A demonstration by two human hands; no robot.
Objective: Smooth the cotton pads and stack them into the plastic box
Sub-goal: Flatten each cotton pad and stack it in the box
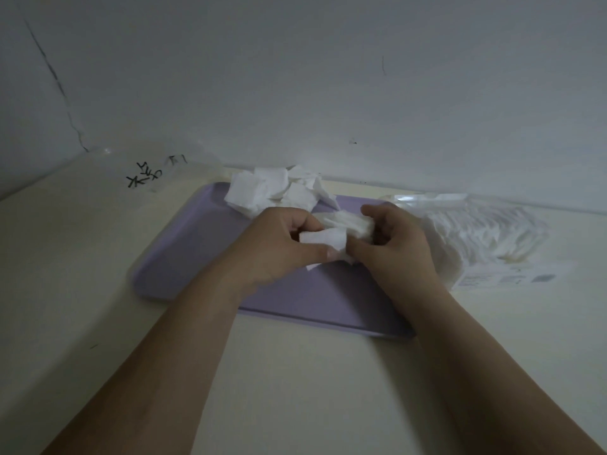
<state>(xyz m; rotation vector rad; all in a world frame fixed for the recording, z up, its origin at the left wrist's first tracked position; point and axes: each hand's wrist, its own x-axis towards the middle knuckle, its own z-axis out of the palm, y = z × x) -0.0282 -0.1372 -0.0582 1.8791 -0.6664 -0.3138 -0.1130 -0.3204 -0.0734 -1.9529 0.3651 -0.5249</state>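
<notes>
Smoothing step: our left hand (282, 247) pinches one pad (323, 242), our right hand (397, 247) grips a bunch (349, 223); next we flatten it.

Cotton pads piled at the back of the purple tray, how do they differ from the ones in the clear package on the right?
The tray pile lies loose and jumbled, pads at mixed angles; the packaged pads sit packed in a row. The tray pile is uncovered on the purple tray; the packaged pads are wrapped in clear plastic on the table. Both are white cotton pads.
</notes>
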